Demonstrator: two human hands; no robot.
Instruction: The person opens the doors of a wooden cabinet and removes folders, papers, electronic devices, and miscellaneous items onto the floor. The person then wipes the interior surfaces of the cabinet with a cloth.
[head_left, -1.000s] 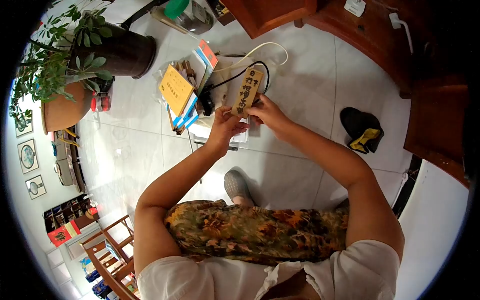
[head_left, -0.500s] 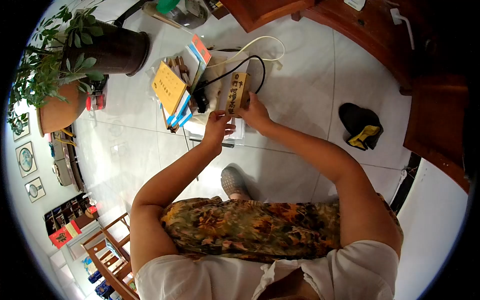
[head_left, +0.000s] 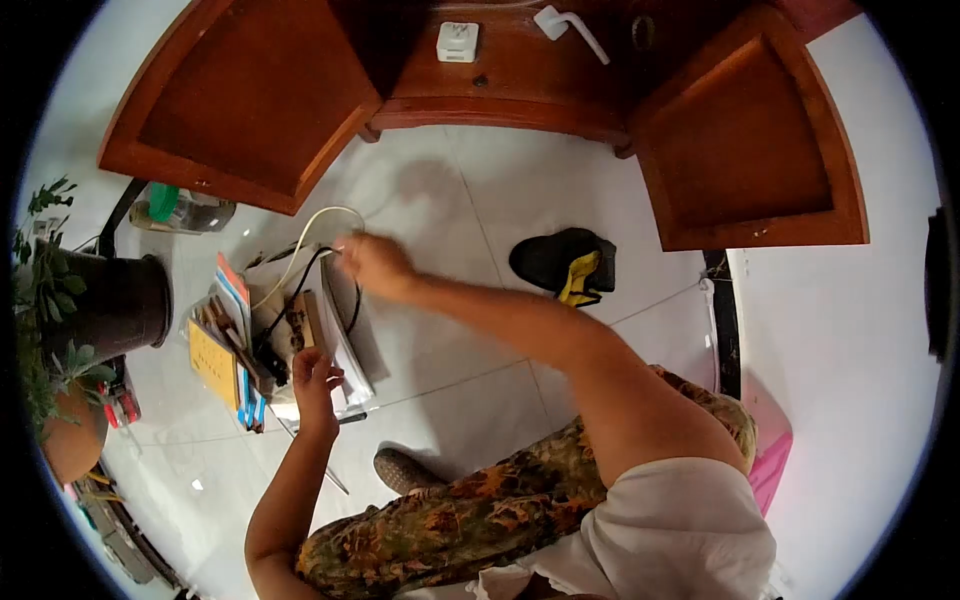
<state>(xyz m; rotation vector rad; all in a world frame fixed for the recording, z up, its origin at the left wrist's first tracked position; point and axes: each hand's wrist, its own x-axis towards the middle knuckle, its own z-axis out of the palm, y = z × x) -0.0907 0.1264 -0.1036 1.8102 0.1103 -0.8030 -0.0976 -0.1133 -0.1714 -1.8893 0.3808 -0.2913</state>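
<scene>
My left hand [head_left: 316,385] is at the near side of the pile, with its fingers closed at the lower end of a small box [head_left: 297,325] with dark writing. Raised over the far right part of the pile is my right hand [head_left: 372,264], smeared by motion; what it holds, if anything, cannot be made out. A black cable [head_left: 293,300] and a cream cable [head_left: 290,272] run over the pile. Left of the box are a yellow booklet [head_left: 212,362] and other papers. White sheets [head_left: 343,360] lie beneath on the right.
A red-brown cabinet with open doors [head_left: 750,140] stands ahead, holding a white adapter [head_left: 458,43]. A black and yellow object [head_left: 570,262] lies on the tiled floor. Left are a potted plant [head_left: 110,305] and a green-lidded jar [head_left: 190,210].
The view has turned right, showing more of the cabinet. My right hand has let go of the box and moved up and right. My left hand stays by the box.
</scene>
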